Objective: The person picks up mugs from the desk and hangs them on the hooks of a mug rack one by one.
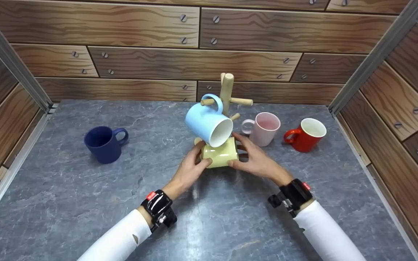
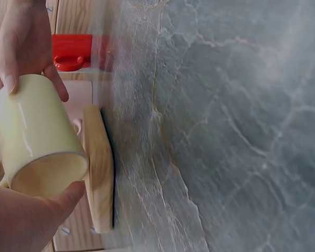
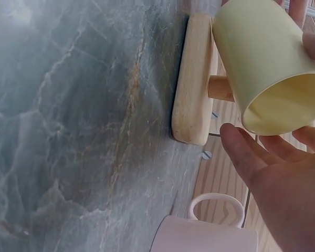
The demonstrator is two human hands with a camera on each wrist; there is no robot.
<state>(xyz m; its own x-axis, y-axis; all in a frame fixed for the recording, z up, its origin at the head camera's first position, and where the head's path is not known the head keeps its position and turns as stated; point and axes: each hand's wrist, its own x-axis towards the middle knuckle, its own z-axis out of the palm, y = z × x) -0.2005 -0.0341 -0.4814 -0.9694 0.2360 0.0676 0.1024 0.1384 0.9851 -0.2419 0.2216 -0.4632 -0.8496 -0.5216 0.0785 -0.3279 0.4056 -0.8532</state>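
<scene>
Both hands hold the pale yellow ceramic mug [image 1: 220, 156] between them, low at the foot of the light wooden mug tree with round pegs [image 1: 226, 92]. The left hand [image 1: 190, 169] grips it from the left side, its thumb pressed near the rim. The right hand [image 1: 256, 159] holds it from the right, fingers curved round the wall; in the left wrist view its fingertips [image 2: 10, 84] lie on the glazed side. The mug is lifted and tilted, its mouth turned down and toward the person, just above the round wooden base of the stand [image 3: 193, 79]. Probably two hands are used because the space is narrow: the light blue ceramic mug [image 1: 209, 123] hangs by its handle on an upper peg directly over the yellow one, so the yellow mug must be steadied under it.

Counting: five mugs in all. One hangs on the tree, one is in the hands, and three stand on the grey marbled table [image 1: 85, 203]: a dark blue mug [image 1: 103, 144] well apart at the left, a pale pink mug [image 1: 263, 128] just beside the stand, and a red mug with white inside [image 1: 307, 135] next to it. There is one mug tree.
</scene>
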